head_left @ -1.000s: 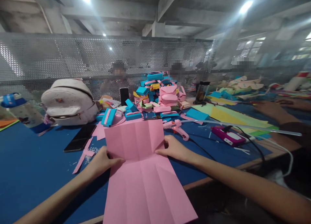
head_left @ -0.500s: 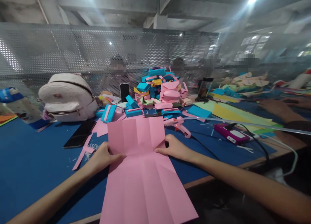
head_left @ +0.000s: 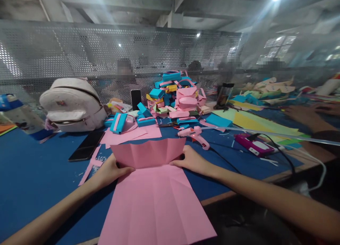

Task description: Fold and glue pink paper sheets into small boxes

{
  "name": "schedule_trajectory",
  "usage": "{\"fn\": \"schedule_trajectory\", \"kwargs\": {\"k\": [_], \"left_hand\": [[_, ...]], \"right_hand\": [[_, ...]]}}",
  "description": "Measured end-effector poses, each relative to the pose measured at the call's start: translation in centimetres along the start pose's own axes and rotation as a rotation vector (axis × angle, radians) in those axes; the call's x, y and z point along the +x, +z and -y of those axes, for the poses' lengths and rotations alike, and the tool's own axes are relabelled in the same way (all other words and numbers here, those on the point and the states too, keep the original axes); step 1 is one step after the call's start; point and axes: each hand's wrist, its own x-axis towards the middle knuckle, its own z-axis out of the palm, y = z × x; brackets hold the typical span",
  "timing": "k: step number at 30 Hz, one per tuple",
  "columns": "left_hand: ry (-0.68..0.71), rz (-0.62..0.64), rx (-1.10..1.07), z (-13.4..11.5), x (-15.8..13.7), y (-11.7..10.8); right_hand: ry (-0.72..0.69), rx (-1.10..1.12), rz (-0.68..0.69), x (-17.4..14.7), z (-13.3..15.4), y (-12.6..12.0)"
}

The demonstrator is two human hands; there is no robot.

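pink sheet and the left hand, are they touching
Touching. The head view shows the left hand gripping the pink sheet at its left edge, thumb laid over the paper beside the crosswise crease.

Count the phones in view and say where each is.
2: a black phone lies flat, left of the pink sheet; a second phone stands upright, right of the backpack. More may be hidden.

Left hand (head_left: 111,171) and right hand (head_left: 193,161): bare. Behind them, left forearm (head_left: 63,206) and right forearm (head_left: 255,193): slim, bare, thickening away from the hands.
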Motion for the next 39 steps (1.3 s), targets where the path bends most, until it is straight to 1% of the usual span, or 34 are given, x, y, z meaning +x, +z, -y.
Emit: {"fn": "schedule_trajectory", "kwargs": {"k": [4,6,8,10,11,13,14,16,19,22,24,27,29,32,36,39], "left_hand": [[0.097,0.046,0.035,0.3,0.1,-0.5],[0.170,0.081,0.060,0.3,0.3,-1.0],[0.250,0.152,0.083,0.1,0.5,-1.5],[0.373,0.252,0.128,-0.1,0.7,-1.7],[0.434,0.283,0.159,-0.2,0.7,-1.8],[0.517,0.290,0.214,-0.5,0.5,-1.8],[0.531,0.277,0.228,-0.6,0.3,-1.7],[0.521,0.261,0.201,-0.9,-0.3,-1.7],[0.511,0.274,0.057,-1.6,-1.0,-2.1],[0.499,0.289,-0.154,-2.0,-1.2,-2.7],[0.481,0.278,-0.271,-1.9,-1.0,-3.1],[0.397,0.165,-0.356,-1.8,-0.7,-3.4],[0.343,0.104,-0.369,-2.0,-0.7,-3.6],[0.290,0.091,-0.307,-2.9,-0.8,-4.0],[0.318,0.106,-0.231,-4.4,-0.9,-4.6],[0.310,0.027,-0.221,-4.9,-1.0,-4.9]], "right_hand": [[-0.048,-0.049,0.013,-0.2,-0.1,-0.1],[-0.101,-0.073,0.023,-0.3,-0.1,-0.4],[-0.213,-0.115,0.078,-0.4,-0.1,-0.8],[-0.333,-0.172,0.158,-0.5,0.0,-1.1],[-0.370,-0.200,0.189,-0.6,0.0,-1.2],[-0.387,-0.238,0.212,-0.6,0.3,-1.3],[-0.386,-0.246,0.218,-0.6,0.5,-1.4],[-0.395,-0.242,0.253,-0.6,1.0,-1.7],[-0.395,-0.184,0.297,-0.4,2.1,-2.3],[-0.386,-0.038,0.268,-0.3,3.1,-3.0],[-0.406,0.087,0.229,-0.3,3.4,-3.4],[-0.409,0.231,0.163,-0.4,3.4,-3.6],[-0.370,0.279,0.104,-0.4,3.4,-3.7],[-0.313,0.275,0.018,-0.5,3.9,-3.8],[-0.330,0.261,-0.018,-0.6,5.3,-4.1],[-0.323,0.289,-0.037,-0.5,5.7,-4.1]]}}
